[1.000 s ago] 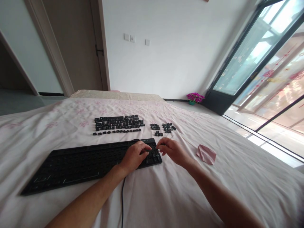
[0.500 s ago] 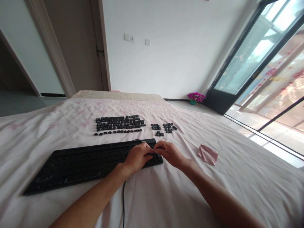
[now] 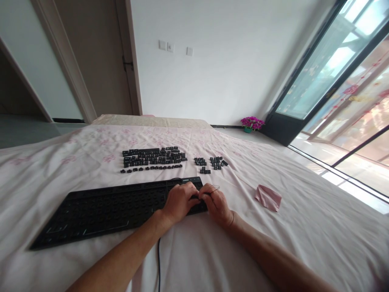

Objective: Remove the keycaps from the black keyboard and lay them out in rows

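A black keyboard lies at a slant on the bed, and many of its keycaps are off. Over its right end my two hands meet, fingertips almost touching. My left hand is closed in a pinch above the keys; whatever lies between its fingers is hidden. My right hand is closed around a thin wire keycap puller, whose wire end sticks out past the knuckles. Behind the keyboard, loose black keycaps sit in rows, with smaller groups of keycaps to their right.
A folded pink cloth lies on the wrinkled bedsheet to the right. The keyboard's black cable runs toward me beneath my left forearm. Farther off are a wall, a door and a potted purple flower.
My right hand has turned, its wrist bending nearer to me, and the wire end now points right instead of up. My left hand has shifted slightly right. The keyboard stays put.
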{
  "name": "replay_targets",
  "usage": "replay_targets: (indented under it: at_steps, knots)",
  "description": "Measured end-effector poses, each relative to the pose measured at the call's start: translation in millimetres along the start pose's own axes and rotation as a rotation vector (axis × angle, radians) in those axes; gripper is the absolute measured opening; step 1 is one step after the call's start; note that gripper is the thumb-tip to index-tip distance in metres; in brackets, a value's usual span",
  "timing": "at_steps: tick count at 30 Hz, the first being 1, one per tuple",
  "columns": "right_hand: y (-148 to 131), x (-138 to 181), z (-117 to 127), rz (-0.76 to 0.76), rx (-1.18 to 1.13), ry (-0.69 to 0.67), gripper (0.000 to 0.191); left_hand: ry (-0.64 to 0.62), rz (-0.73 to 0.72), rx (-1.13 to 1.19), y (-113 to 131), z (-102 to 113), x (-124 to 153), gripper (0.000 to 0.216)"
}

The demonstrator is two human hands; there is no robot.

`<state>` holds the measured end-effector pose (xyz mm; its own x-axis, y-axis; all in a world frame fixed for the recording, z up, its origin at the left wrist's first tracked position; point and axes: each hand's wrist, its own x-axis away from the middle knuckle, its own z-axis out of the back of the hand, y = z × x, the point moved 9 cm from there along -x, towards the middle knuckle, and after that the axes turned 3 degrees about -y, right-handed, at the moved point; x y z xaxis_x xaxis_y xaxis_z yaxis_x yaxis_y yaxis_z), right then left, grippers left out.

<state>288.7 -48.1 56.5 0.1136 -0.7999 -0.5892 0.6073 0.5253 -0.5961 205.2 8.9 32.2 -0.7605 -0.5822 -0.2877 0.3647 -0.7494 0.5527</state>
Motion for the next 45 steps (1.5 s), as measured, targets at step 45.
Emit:
replay_targets:
  at_steps: [45]
  knots:
    - [152,-14,127,-0.727,0.597,0.074,0.02,0.184,0.188,0.608,-37,1,3,0.037]
